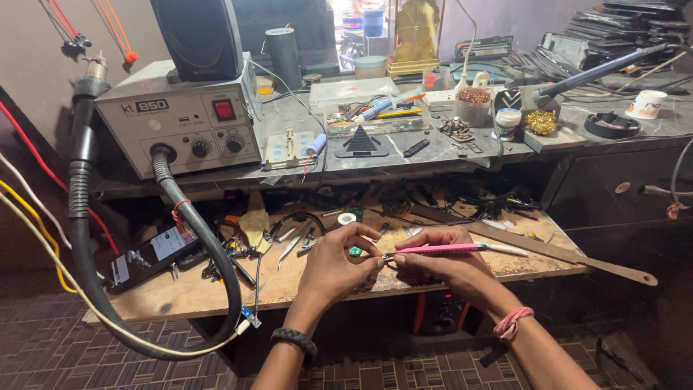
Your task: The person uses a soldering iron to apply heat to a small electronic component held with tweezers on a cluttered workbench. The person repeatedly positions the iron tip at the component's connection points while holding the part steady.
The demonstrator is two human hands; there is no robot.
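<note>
While the two hands meet low over the wooden tabletop point(188, 292), the left hand point(333, 266) pinches a small green part point(355, 250) in its fingers, and the right hand point(442, 263) grips a pink-handled tool point(440, 248), tip touching it. Beyond, pliers point(297, 242) and a phone point(148, 255) lie scattered; farther back sits a grey hot-air station point(180, 119).

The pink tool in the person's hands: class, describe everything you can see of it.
The pink tool is a slim, plastic-looking pen-shaped handle with a pale, whitish rear end pointing right. It lies nearly level above the wooden bench. The right hand grips it from below, and the left hand meets its tip, beside a small green part.
</note>
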